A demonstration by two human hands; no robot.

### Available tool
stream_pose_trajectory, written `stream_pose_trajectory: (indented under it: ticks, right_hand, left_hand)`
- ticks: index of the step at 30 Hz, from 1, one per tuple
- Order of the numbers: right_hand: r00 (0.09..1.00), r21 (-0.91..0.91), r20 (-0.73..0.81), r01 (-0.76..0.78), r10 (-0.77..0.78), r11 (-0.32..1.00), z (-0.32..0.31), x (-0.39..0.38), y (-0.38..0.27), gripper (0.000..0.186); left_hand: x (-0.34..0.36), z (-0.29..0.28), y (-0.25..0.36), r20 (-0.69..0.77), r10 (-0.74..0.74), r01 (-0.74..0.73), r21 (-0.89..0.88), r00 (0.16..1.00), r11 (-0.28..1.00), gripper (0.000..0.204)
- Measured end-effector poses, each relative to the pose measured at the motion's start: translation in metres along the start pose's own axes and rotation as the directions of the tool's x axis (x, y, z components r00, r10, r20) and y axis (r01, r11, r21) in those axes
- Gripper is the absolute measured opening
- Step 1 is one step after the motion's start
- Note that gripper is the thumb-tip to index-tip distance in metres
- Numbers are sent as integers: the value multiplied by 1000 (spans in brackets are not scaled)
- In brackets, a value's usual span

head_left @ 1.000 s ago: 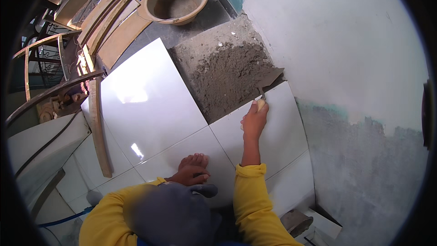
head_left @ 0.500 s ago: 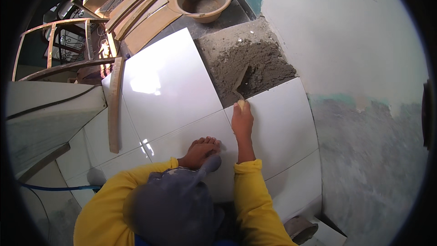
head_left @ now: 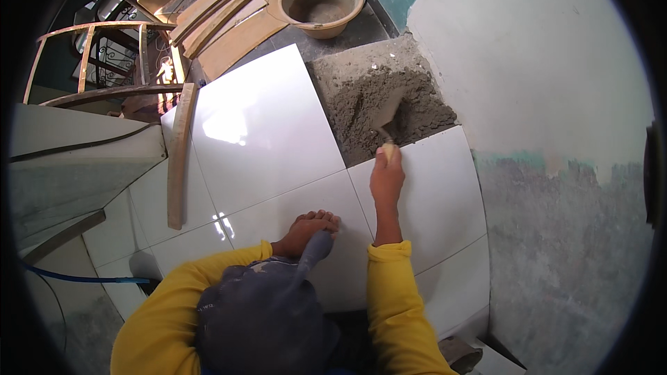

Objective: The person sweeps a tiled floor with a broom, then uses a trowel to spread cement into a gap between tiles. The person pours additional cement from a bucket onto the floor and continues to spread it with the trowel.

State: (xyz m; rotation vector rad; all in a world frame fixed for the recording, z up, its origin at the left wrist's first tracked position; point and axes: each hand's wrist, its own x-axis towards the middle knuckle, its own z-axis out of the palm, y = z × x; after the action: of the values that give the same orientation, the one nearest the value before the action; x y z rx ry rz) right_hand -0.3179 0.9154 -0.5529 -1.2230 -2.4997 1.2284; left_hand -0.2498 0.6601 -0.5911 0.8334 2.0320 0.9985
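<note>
My right hand (head_left: 387, 177) is closed around the pale handle of a trowel (head_left: 391, 109). Its blade is tilted, down at the dark, rough mortar bed (head_left: 358, 107) by the wall. White glossy floor tiles (head_left: 271, 125) border this bed on its left and near sides. Close to my dark-clothed knee, my left hand (head_left: 297, 237) rests by the toes of a bare foot on a tile. Its fingers blend with the toes and are partly hidden, so their pose is unclear.
Beyond the mortar stands a round tan basin (head_left: 321, 7) with grey residue. Wooden boards (head_left: 233, 48) lie to its left. A wooden strip (head_left: 180, 160) lies across the left tiles. On the right rises a partly plastered wall (head_left: 549, 132). A blue hose (head_left: 87, 278) is at lower left.
My right hand and the trowel have shifted slightly right, and the blade's angle has turned so more of its face shows. My left hand stays in place. The whole view has shifted a little.
</note>
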Motion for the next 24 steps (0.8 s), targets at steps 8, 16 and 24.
stream_pose_trajectory:
  ticks: [8,16,24]
  right_hand:
    - [977,160,48,-213,208,964,-30,26,39,46]
    - [939,563,126,-333,319,757,-30,-37,21,40]
    - [932,654,92,-323,352,684,-48,-64,15,44]
  left_hand:
    - [21,-26,24,-48,52,-66,-391,998,918,21]
    - [256,-118,37,-580,141,-155,26,802,988,29]
    - [378,-108,41,-497,162,23,346,853,938,28]
